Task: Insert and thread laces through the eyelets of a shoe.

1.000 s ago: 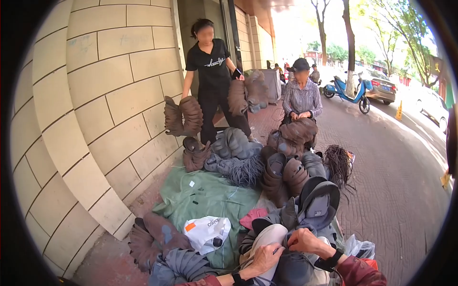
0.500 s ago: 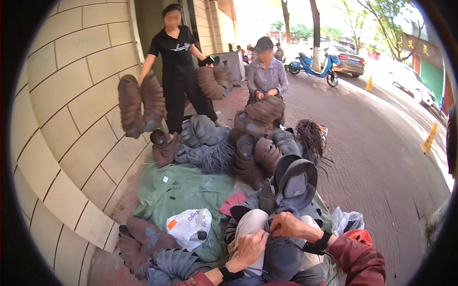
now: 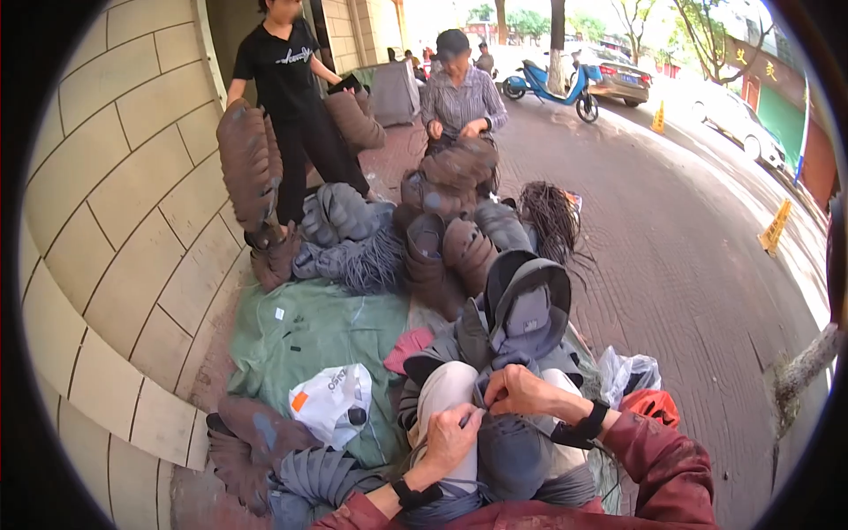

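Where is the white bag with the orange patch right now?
In the head view, the white bag lies left of centre on the green sheet, to the left of the person's left hand.

head | left fisheye, head-worn | looks down and forward | left grip [image 3: 451,438], right grip [image 3: 523,389] close | pavement [image 3: 680,256] beyond

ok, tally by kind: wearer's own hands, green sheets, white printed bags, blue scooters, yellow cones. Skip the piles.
Wearer's hands: 2 (left hand, right hand)
Green sheet: 1
White printed bag: 1
Blue scooter: 1
Yellow cones: 2 (far cone, near cone)
Total: 7
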Demonstrator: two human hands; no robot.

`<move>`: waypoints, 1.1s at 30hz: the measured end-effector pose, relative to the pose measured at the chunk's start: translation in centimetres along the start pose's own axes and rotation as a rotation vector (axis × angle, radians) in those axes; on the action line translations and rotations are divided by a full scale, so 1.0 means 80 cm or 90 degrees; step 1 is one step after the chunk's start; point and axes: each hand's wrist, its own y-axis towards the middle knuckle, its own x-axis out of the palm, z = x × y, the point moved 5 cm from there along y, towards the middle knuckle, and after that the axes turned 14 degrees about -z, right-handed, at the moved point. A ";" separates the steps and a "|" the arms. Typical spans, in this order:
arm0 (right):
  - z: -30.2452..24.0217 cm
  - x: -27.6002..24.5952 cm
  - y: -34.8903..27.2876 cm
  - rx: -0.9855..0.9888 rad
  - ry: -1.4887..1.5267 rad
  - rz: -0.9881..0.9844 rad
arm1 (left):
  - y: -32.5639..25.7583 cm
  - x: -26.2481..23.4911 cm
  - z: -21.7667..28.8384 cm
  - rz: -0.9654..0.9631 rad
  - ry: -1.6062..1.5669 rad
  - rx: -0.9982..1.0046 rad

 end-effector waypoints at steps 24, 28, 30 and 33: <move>-0.013 -0.004 -0.009 -0.086 0.007 0.028 | 0.019 0.006 -0.031 -0.230 -0.250 -0.055; -0.016 -0.010 -0.012 -0.090 0.053 -0.004 | 0.021 0.011 -0.027 -0.226 -0.241 -0.047; -0.019 -0.003 -0.001 -0.125 0.032 -0.014 | 0.021 0.010 -0.039 -0.212 -0.234 -0.050; -0.032 -0.009 -0.009 -0.237 -0.158 0.109 | 0.022 -0.003 -0.019 -0.103 -0.123 -0.021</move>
